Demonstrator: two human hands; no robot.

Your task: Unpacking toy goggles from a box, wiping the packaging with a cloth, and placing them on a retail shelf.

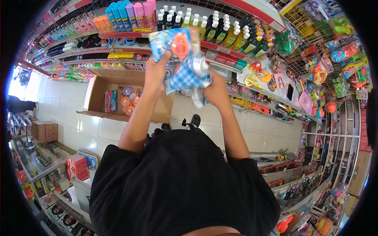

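Observation:
My left hand (155,72) grips the lower left edge of a blue packaged item (159,38), its thumb on the front. An orange round-ended piece (180,45) shows on the package's front. In my right hand (218,88) is a blue-and-white checked cloth (186,77), bunched up and partly blurred. The cloth lies against the lower part of the package and hides some of it. Both hands are raised in front of the shelves, above the tiled floor.
An open cardboard box (97,85) on the floor to the left holds orange and purple packaged items (128,101). Ahead, shelves carry white-capped bottles (212,31) and coloured spray cans (118,17). Packaged toys (320,73) hang at the right. A glass display case (44,168) stands behind at left.

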